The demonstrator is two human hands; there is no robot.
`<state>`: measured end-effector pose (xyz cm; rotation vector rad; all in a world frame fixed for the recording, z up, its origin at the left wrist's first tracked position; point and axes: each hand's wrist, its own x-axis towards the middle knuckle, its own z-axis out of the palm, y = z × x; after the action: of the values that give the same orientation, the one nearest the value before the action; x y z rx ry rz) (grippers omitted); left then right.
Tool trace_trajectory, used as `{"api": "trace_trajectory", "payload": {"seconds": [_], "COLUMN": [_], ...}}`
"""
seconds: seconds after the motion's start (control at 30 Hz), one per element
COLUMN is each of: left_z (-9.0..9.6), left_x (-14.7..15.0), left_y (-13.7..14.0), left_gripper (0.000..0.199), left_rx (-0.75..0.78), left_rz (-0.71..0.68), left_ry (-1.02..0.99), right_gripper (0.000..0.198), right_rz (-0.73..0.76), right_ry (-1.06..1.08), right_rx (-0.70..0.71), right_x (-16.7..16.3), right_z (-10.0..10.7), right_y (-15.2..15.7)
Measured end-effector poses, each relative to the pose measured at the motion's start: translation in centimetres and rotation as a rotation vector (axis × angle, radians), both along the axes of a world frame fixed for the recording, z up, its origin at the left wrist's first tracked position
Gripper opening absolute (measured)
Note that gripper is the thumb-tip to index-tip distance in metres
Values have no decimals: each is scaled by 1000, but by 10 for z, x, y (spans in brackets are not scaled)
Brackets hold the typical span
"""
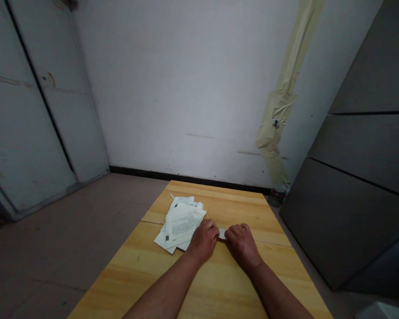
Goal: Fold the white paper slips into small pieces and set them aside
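Observation:
Between my two hands, over the wooden table, is a small pale piece (pixel 222 233) that looks like folded paper; most of it is hidden by the fingers. My left hand (pixel 204 237) is closed on its left end, and my right hand (pixel 242 241) is closed on its right end. Just left of my left hand lies an untidy pile of printed paper sheets (pixel 184 223), overlapping at different angles. Part of the pile's right side is behind my left hand.
The light wooden table (pixel 146 274) reaches toward a white wall (pixel 186 88). A dark grey cabinet (pixel 359 199) stands at the right, a pale double door (pixel 29 133) at the left. Beige tape (pixel 272 124) runs down the wall to a dark jar-like object (pixel 276 197) behind the table.

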<state>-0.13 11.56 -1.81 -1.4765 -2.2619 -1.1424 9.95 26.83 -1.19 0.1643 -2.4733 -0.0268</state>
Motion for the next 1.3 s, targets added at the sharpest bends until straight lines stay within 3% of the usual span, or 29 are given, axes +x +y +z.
{"api": "trace_trajectory", "payload": {"seconds": [0.13, 0.27, 0.47, 0.73, 0.97, 1.1, 1.3], "left_z": [-6, 0, 9, 12, 12, 13, 12], "left_x": [-4, -1, 2, 2, 4, 4, 3], "left_y": [0, -3, -4, -2, 2, 2, 3], "left_gripper": [23, 23, 25, 22, 19, 17, 18], "left_rx": [-112, -174, -224, -224, -258, -254, -255], "left_rz": [-8, -9, 18, 58, 114, 132, 142], "left_ry": [-41, -83, -158, -238, -232, -240, -245], "right_gripper": [17, 25, 19, 18, 10, 21, 13], "right_rz": [3, 34, 42, -75, -100, -129, -97], "right_ry": [-187, -287, -304, -329, -236, -245, -291], "right_rx": [-150, -278, -351, -373, -607, -605, -598], "right_x": [5, 13, 14, 16, 11, 5, 6], "right_z": [-1, 4, 4, 6, 6, 0, 0], "right_y": [3, 2, 5, 12, 4, 7, 11]}}
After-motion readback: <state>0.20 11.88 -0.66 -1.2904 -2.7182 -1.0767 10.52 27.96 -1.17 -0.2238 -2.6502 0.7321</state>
